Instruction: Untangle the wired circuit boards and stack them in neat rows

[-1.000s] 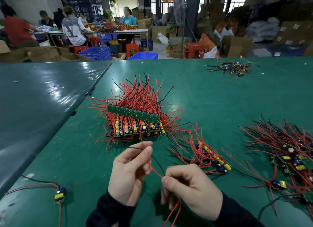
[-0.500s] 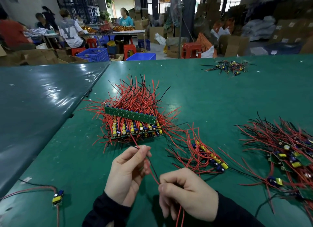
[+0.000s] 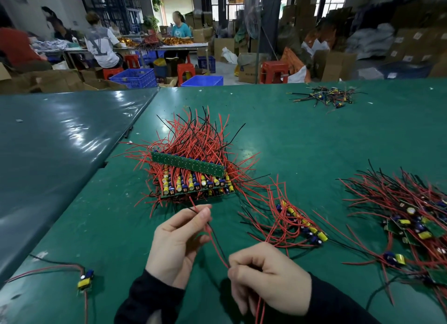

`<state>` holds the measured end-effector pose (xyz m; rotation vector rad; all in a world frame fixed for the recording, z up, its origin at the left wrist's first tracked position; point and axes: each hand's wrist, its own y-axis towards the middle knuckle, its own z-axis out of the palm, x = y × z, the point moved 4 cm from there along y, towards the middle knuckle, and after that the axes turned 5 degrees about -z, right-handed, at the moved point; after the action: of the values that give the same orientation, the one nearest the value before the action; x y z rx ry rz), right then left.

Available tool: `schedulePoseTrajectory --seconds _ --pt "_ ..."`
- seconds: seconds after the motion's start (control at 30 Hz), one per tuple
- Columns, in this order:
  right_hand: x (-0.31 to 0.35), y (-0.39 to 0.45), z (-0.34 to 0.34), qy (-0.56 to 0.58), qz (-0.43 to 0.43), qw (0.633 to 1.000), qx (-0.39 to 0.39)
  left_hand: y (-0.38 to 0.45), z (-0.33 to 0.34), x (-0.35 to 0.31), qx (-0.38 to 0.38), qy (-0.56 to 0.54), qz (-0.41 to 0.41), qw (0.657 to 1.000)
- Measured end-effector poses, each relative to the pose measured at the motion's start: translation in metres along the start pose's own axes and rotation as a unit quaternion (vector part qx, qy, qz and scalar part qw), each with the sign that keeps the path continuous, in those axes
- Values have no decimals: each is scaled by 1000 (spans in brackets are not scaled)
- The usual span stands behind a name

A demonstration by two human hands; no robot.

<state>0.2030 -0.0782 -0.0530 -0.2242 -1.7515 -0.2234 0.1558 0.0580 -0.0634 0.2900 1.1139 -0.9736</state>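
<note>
My left hand (image 3: 175,245) is raised just above the green tabletop (image 3: 302,135), its grip closed in a pinch on the red and black wires (image 3: 212,234) between thumb and fingertips. My right hand (image 3: 268,279) sits near and to the right, fingers curled round the same wires where they run down past the palm; whatever board hangs on their end is out of view below the frame edge. The wires run taut between the two hands, slanting from upper left to lower right. Directly beyond my left hand lies the neat stack of circuit boards (image 3: 196,181), rows of yellow and blue components facing me, one green board (image 3: 188,165) propped on edge across the top, red leads fanning out to the far side. To the right of my hands, a small row of boards (image 3: 302,223) lies in a loose loop of red wire. Further right, at the edge, sits the tangled heap (image 3: 411,217) of unsorted boards and leads. A single board (image 3: 85,279) with its wires rests at the near left. A small separate pile (image 3: 326,97) lies at the far right of the tabletop. Beyond, seated workers (image 3: 101,43) occupy another bench among blue crates (image 3: 134,77) and cardboard boxes.
</note>
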Motion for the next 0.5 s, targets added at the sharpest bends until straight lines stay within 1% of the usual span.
schedulePoseTrajectory --seconds 0.1,0.17,0.2,0.27,0.33,0.4,0.43,0.47,0.5 --pt "2 0 3 76 7 996 38 -2 2 -2 42 -38 -31 998" --pt "4 -2 5 93 13 994 52 -3 2 -2 46 -34 -35 998" --pt "5 -2 6 79 13 996 48 -3 2 -3 42 -33 -31 998" --pt "4 -2 5 1 -6 1000 20 -5 4 -6 25 -2 0 1000" --pt "7 -2 4 -80 -42 996 -1 -6 4 -7 -6 49 64 997" --pt "6 -1 4 -109 -57 992 -10 -10 6 -9 -34 83 120 989" --pt "4 0 3 -117 -54 992 -12 -10 6 -9 -47 93 135 985" --pt "2 1 3 -116 -43 992 -11 -10 5 -8 -59 91 133 985" --pt "-1 1 3 -100 -29 995 -6 -7 3 -6 -58 76 114 989"
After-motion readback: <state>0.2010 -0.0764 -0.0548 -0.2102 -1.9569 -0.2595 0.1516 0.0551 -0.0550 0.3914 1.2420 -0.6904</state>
